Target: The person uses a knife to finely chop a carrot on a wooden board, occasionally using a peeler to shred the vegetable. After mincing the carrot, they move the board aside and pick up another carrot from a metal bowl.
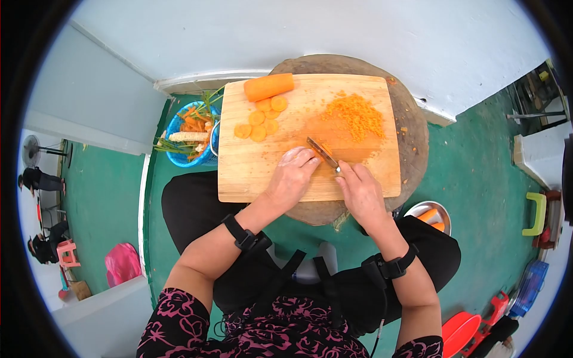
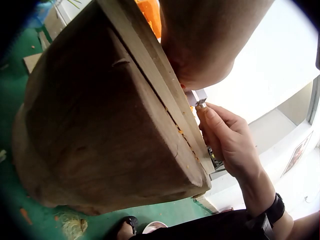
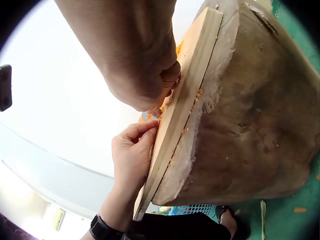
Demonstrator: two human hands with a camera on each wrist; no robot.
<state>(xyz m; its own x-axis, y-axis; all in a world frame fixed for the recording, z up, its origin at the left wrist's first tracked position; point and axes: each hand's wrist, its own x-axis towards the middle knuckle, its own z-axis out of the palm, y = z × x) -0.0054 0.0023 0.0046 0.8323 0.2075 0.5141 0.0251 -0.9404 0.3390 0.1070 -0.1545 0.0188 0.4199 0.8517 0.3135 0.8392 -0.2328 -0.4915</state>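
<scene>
My right hand (image 1: 362, 194) grips the wooden handle of a knife (image 1: 322, 153), its blade slanting up and left over the cutting board (image 1: 239, 179). Beside the blade, my left hand (image 1: 293, 176) pinches a small piece of carrot against the board, mostly hidden by its fingertips. Another orange strip (image 1: 326, 147) lies along the blade's far side. Finely chopped carrot (image 1: 356, 116) is heaped at the board's upper right. At the upper left lie several round carrot slices (image 1: 257, 117) and a thick peeled carrot length (image 1: 268, 87).
The board rests on a wooden chopping block (image 1: 412, 131), close to a white wall (image 1: 298, 36). A blue basket (image 1: 173, 128) of peelings stands left of it. At the lower right, a metal bowl (image 1: 446, 216) on the green floor holds carrots (image 1: 428, 215).
</scene>
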